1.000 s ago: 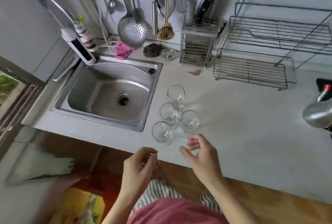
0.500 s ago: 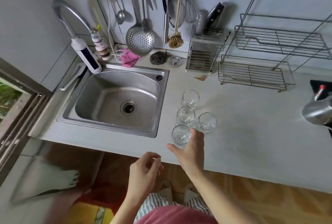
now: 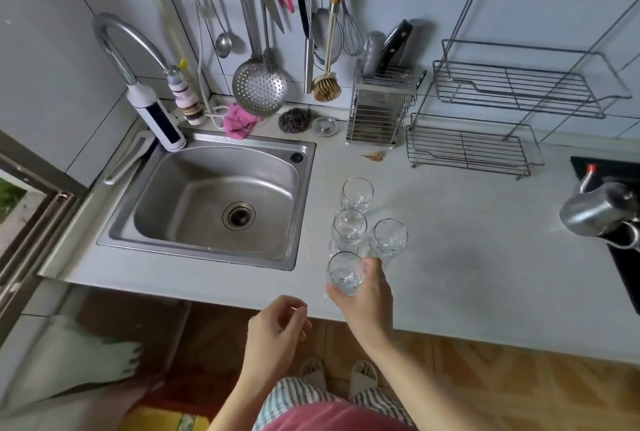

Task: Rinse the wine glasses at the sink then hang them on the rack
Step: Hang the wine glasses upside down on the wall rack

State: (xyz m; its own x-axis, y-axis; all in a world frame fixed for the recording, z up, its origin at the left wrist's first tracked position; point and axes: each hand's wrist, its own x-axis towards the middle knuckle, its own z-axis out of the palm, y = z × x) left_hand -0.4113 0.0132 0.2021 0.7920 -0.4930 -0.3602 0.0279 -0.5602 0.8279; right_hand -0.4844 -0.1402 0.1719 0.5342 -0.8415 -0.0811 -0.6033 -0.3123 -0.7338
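Four wine glasses (image 3: 349, 228) stand clustered on the desk (image 3: 485, 257), just right of the sink (image 3: 306, 188). Step in hand: first pick-up, nothing rinsed yet by the look of it. Right hand (image 3: 367, 295) is on the nearest glass (image 3: 346, 271) by the desk's front edge, thumb left of the bowl, fingers (image 3: 375, 264) curled round the right side, so gripping it. Cannot tell if it is off the desk. Left hand (image 3: 277, 330) hangs off the desk front, fingers loosely curled, holding nothing.

Nearest glass is upright, mouth up toward the camera, long axis vertical along the stem; stem and foot mostly hidden under the bowl.

Next move probably calls for a straight lift to clear the neighbours just beside it, then a carry left under the faucet (image 3: 117, 36). Wire rack (image 3: 512, 91) sits back right, well apart from the sink; hanging likely needs the glass turned mouth down.
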